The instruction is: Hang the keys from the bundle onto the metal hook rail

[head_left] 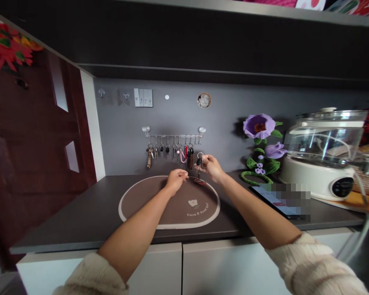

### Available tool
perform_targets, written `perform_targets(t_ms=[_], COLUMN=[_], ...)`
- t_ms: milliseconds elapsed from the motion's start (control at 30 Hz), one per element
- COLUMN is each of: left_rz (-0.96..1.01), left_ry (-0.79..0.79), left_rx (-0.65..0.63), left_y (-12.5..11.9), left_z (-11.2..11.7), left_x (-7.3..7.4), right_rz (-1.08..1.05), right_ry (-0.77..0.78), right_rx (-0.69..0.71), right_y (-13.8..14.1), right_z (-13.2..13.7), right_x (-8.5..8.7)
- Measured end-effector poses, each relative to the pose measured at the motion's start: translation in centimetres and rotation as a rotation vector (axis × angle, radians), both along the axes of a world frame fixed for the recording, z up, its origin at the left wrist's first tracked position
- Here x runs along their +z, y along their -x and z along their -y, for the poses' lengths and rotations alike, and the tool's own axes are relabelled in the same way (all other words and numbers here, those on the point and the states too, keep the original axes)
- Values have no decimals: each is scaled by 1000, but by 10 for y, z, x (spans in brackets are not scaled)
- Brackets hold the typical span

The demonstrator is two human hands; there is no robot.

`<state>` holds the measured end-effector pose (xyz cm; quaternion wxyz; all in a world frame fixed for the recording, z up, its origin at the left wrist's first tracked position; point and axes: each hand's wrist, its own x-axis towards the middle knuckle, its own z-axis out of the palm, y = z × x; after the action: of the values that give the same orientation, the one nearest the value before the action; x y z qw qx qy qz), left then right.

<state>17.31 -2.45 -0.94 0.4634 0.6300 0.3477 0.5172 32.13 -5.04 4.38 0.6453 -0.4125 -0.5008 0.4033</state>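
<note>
My right hand (pixel 212 169) pinches a bunch of keys (pixel 199 161) by its upper part, just right of the hook rail. A metal ring stands up above the fingers, and a reddish-brown piece (pixel 199 181) shows below, over the mat's edge. My left hand (pixel 176 182) is closed, thumb and fingers drawn together above the back of the brown mat (pixel 150 205); whether anything is in it is hidden. On the wall, a metal hook rail (pixel 174 135) carries several key bunches, among them one with a wooden tag (pixel 149 158) and one with a pink strap (pixel 182 155).
A tablet-like device (pixel 273 200) lies on the dark counter (pixel 86 209), right of the mat. Behind it stand purple knitted-looking flowers (pixel 259 126) and a white appliance with a clear top (pixel 316 176). A dark shelf (pixel 184 45) overhangs the counter. Left is a reddish-brown door (pixel 33 151).
</note>
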Motion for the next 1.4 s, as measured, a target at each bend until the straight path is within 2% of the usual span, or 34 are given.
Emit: perform_targets(t_ms=[267,467,633,833,1067,1400], left_rz=[-4,-5,-4,15,32,9], left_ry=[-16,-79,-80,-71,-53,-58], left_rx=[-2,-15,-25,-9,25,37], left_y=[-3,-7,-7,-6,-6,-6], left_z=[3,-5,-5,-6,-8,-9], left_x=[1,-3,-2,-1,-2,-3], right_rz=[-83,-75,-105,-130,-107,-76], right_ry=[20,47,69,96,88,28], right_rx=[-30,-79,-120,-151,-173,-167], right_y=[2,3,4,4,0,-5], right_z=[-27,-52,-69,-80,-82,-80], right_x=[37,50,48,39,28,22])
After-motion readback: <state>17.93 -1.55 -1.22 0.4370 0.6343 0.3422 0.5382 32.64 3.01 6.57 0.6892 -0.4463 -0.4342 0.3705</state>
